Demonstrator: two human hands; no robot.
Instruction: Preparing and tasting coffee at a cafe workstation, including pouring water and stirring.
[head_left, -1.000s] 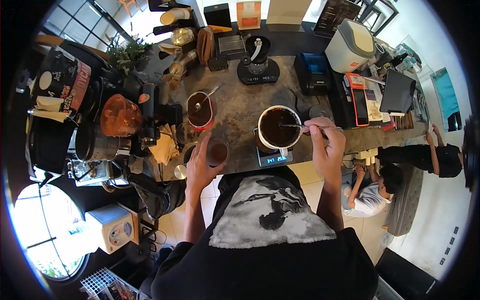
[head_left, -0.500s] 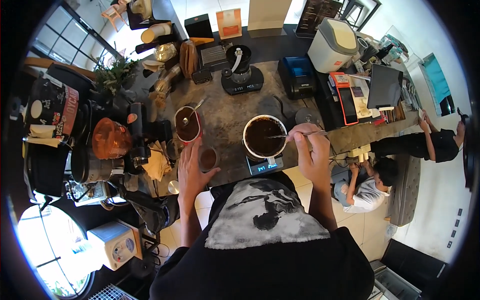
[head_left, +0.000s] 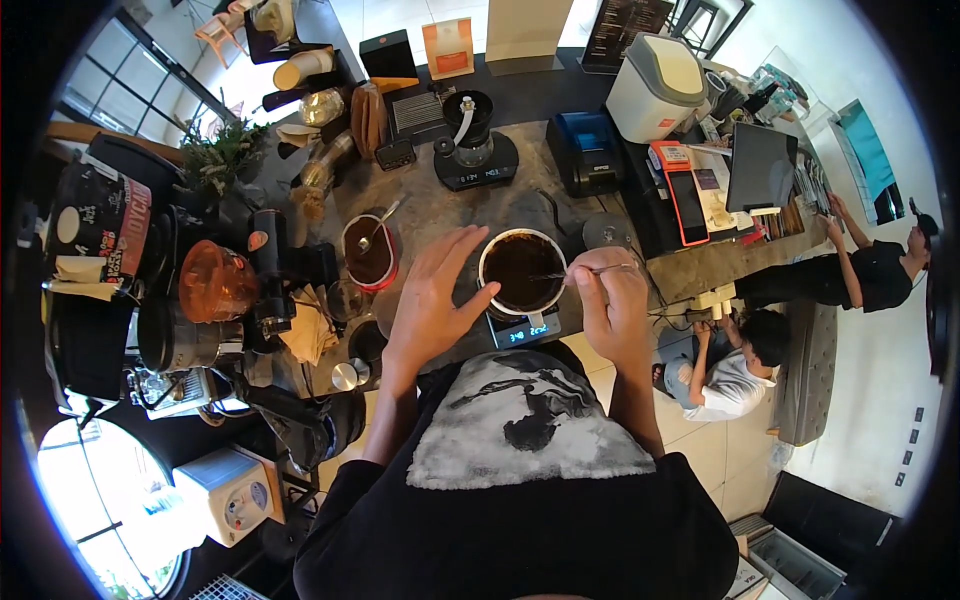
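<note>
The white cup point(head_left: 522, 232) stands on a scale point(head_left: 525, 331) near the front edge of the tabletop point(head_left: 430, 207), between the person's two hands. The right hand point(head_left: 610, 300), just right of its rim, pinches a thin metal utensil point(head_left: 548, 275) between thumb and fingers. The utensil's far end is sunk in the cup's dark brown contents point(head_left: 515, 258), so its shape there cannot be told. The left hand point(head_left: 432, 292) is spread wide on the other side, holding nothing visible, its thumb tip at the cup's left rim; whether they touch is unclear.

The scale shows bluish lit digits, and paler ones glow on a black scale point(head_left: 480, 178) carrying a dark grinder point(head_left: 470, 115). A dark bag point(head_left: 120, 220) at the far left bears a pink panel and pale lettering; a paper pouch point(head_left: 447, 48) at the back is orange and white. A black board point(head_left: 625, 38) carries print too small to read.

The cup's round rim looks smooth, smudged brown inside. Left of the left hand, a red-sided container point(head_left: 388, 278) holds fine brown powder with a metal spoon point(head_left: 388, 214) resting in it. The tabletop is mottled brown-grey, and an amber see-through bowl point(head_left: 215, 283) sits farther left.
</note>
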